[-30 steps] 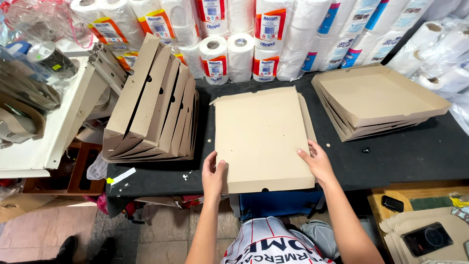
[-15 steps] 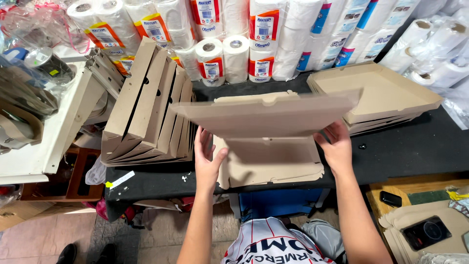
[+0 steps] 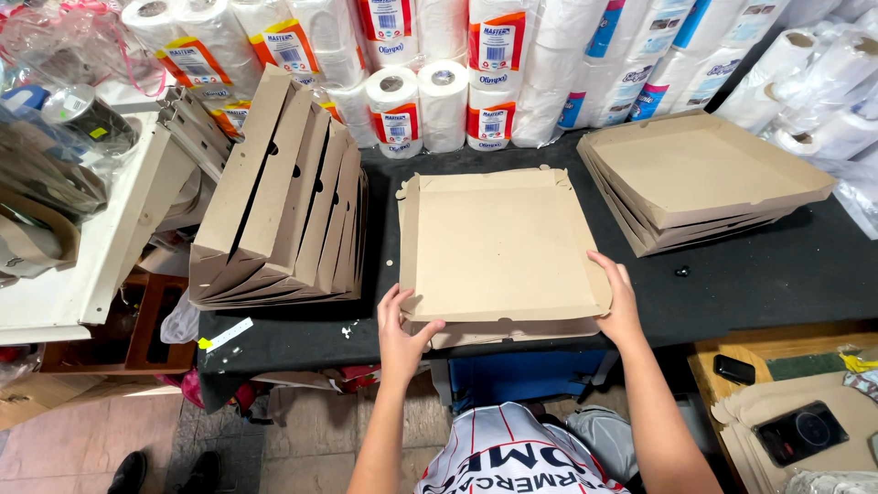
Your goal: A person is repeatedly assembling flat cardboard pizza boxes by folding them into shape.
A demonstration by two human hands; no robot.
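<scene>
Box's [image 3: 498, 242] front flap sits hidden under the lid; phone [image 3: 803, 432] & paper-roll packs [image 3: 494, 55] cut off at frame edges.
</scene>
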